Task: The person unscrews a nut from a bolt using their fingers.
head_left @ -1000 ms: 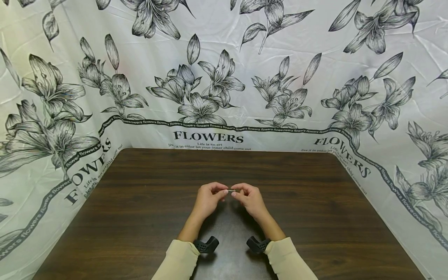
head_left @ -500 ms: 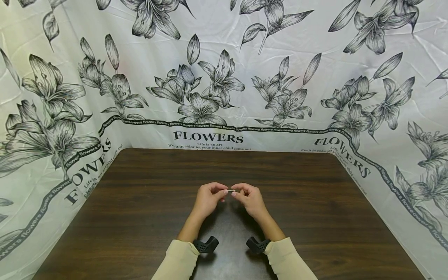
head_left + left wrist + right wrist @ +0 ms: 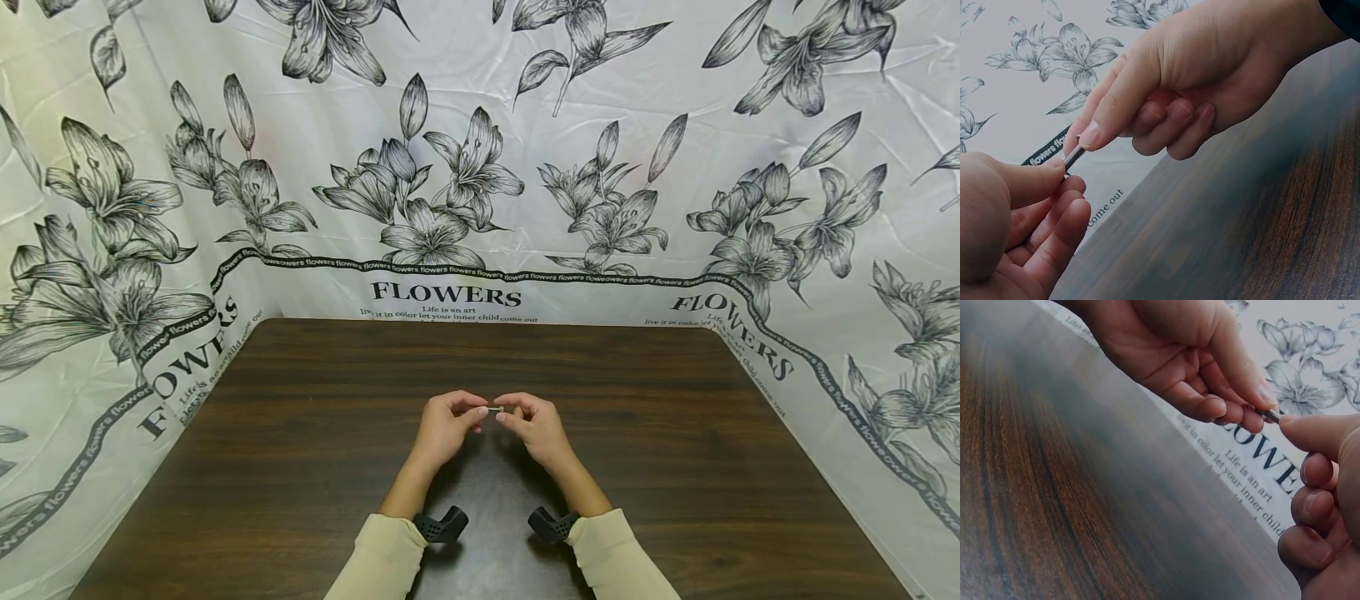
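Observation:
A small silvery threaded screw (image 3: 494, 408) spans the gap between both hands above the table. My left hand (image 3: 444, 429) pinches one end of it between thumb and index finger. The other end is pinched by my right hand (image 3: 537, 429), where a slightly wider part shows at the fingertips. In the left wrist view the threads of the screw (image 3: 1074, 156) are visible between the two thumbs. The right wrist view shows only a short dark stretch of the screw (image 3: 1270, 415). Fingertips hide both ends, so I cannot tell whether a nut is on it.
A dark brown wooden table (image 3: 315, 467) lies under the hands. White cloth (image 3: 600, 83) printed with black flowers and lettering hangs behind it and along both sides. Each wrist wears a black camera band (image 3: 444, 525), beside pale yellow sleeves.
Both hands keep their places and their pinch on the screw. Slightly more of the screw seems to show beside the right fingertips than a second ago.

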Action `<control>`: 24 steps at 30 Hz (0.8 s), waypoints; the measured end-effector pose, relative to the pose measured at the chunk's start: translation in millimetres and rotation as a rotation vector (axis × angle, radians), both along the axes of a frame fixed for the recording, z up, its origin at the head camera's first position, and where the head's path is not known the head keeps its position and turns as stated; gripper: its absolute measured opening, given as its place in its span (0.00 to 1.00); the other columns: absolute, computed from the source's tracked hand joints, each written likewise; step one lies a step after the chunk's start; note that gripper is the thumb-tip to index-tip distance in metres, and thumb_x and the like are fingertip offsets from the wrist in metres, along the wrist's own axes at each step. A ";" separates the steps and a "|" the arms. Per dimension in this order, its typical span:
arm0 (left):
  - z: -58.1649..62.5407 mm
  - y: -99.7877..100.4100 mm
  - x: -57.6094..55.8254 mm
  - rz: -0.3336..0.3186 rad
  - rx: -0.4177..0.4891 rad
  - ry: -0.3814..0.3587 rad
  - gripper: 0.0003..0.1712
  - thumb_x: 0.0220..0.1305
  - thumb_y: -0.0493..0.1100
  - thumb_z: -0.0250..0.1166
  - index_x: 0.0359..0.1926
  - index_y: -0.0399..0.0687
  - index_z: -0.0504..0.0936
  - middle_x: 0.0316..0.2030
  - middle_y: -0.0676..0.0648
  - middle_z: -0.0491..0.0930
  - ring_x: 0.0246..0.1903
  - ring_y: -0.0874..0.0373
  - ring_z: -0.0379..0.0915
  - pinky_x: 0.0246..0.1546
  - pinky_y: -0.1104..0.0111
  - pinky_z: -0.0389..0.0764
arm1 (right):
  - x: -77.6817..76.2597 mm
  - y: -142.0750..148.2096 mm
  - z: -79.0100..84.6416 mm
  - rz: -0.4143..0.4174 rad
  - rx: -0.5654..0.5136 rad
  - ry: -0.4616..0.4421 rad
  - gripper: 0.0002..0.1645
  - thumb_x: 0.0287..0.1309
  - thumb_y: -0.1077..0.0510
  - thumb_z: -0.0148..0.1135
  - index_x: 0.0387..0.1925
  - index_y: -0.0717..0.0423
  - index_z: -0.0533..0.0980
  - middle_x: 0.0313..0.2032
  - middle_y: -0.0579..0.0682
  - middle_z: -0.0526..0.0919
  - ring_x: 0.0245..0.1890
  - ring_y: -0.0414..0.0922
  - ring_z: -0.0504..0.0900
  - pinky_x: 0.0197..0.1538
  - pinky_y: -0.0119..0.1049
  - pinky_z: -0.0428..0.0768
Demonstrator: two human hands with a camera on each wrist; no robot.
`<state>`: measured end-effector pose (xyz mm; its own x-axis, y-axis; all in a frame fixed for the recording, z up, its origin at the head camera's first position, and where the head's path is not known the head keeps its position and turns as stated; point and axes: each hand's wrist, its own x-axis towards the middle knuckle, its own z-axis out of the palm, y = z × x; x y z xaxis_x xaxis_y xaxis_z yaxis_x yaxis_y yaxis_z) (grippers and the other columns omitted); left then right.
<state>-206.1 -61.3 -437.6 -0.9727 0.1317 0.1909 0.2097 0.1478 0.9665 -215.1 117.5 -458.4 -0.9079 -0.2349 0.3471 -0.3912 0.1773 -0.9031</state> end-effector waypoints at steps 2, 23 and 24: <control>-0.9 -0.2 -0.7 -0.002 0.005 0.004 0.06 0.60 0.28 0.66 0.38 0.26 0.83 0.31 0.35 0.83 0.27 0.34 0.80 0.34 0.42 0.79 | -0.1 -0.3 0.3 0.000 0.000 0.000 0.11 0.56 0.72 0.66 0.41 0.73 0.80 0.14 0.49 0.66 0.15 0.34 0.62 0.21 0.26 0.62; -38.5 1.2 -22.7 0.011 0.027 -0.006 0.06 0.58 0.32 0.69 0.37 0.32 0.85 0.29 0.42 0.84 0.22 0.47 0.80 0.30 0.49 0.82 | -1.4 0.6 -0.8 -0.013 -0.017 -0.187 0.17 0.71 0.61 0.52 0.38 0.75 0.78 0.14 0.54 0.70 0.11 0.35 0.64 0.17 0.27 0.63; -39.0 1.3 -23.2 0.009 0.027 -0.008 0.07 0.58 0.32 0.70 0.37 0.32 0.85 0.29 0.42 0.84 0.22 0.48 0.80 0.30 0.49 0.82 | -1.4 0.6 -0.6 -0.015 -0.006 -0.203 0.19 0.72 0.60 0.51 0.37 0.75 0.78 0.13 0.53 0.70 0.11 0.34 0.63 0.17 0.27 0.63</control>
<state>-229.3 -60.0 -476.6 -0.9753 0.1183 0.1864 0.2007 0.1237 0.9718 -216.4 118.1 -459.0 -0.9628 -0.2190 0.1584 -0.1987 0.1760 -0.9641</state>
